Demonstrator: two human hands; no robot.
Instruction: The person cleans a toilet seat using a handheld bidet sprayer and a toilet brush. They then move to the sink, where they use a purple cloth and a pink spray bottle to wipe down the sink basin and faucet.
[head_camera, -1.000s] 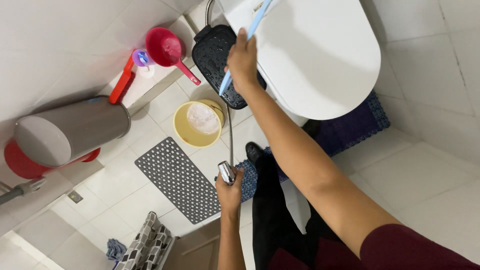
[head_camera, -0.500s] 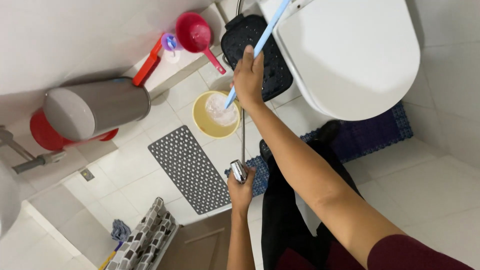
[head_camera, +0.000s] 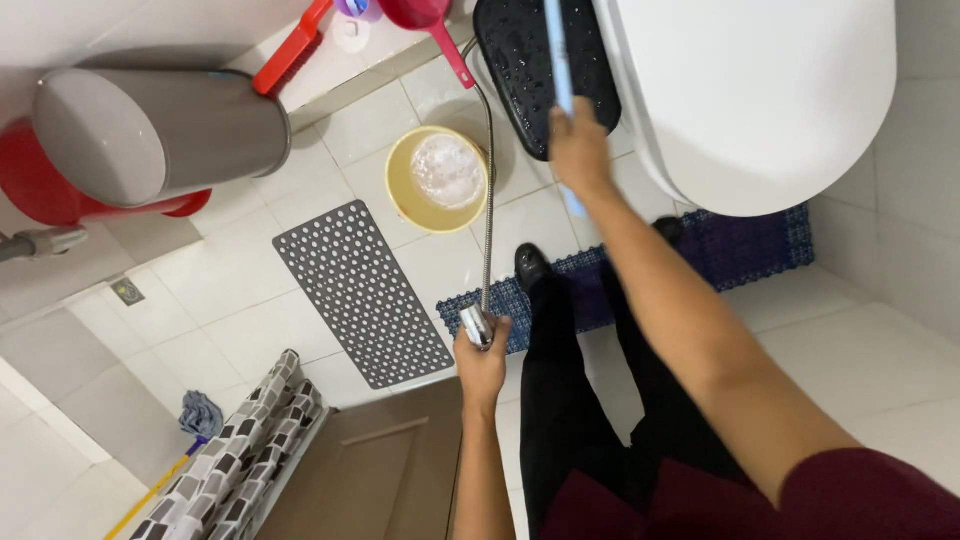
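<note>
The right hand (head_camera: 578, 150) was wrapped around a blue stick (head_camera: 556, 55), beside the white toilet (head_camera: 760, 90) and over a black mat (head_camera: 530, 70). The left hand (head_camera: 482, 355) gripped a shiny sprayer (head_camera: 476, 325); its hose (head_camera: 489, 200) ran up past a yellow bowl (head_camera: 440, 178).

Bare forearms, both uncovered up from left hand (head_camera: 482, 362) and right hand (head_camera: 578, 150). Dark red short sleeve (head_camera: 880, 500) high up right arm. Black trousers (head_camera: 590, 420) below hands. Black shoes (head_camera: 529, 266) beyond left hand.
</note>
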